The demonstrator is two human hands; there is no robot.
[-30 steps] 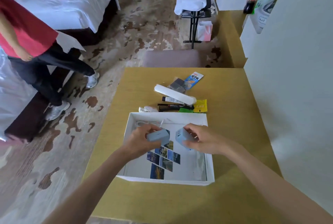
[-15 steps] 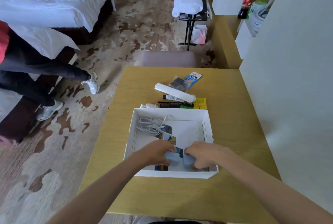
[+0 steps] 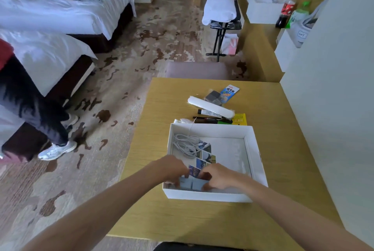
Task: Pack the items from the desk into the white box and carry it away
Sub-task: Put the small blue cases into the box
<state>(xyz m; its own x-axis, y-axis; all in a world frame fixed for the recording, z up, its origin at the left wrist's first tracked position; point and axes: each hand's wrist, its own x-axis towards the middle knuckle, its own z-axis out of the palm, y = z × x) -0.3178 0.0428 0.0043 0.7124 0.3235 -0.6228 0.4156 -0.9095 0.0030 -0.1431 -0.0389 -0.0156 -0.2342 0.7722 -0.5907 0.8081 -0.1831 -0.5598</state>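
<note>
Hands are gripping two blue blocks, left hand (image 3: 171, 167) one (image 3: 185, 183), right hand (image 3: 217, 176) other (image 3: 198, 184), inside white box (image 3: 206, 196).

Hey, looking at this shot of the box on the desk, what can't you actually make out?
- Two pale blue blocks, head view: the left hand and right hand cover them, grip unclear.
- Blue snack packet: print too small.
- Dark pens: partly hidden behind the white cardboard box wall.

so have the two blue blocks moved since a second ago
Yes. The two blue blocks went from mid-box down to the near wall of the white box, side by side, with the left hand and right hand on them.
</note>
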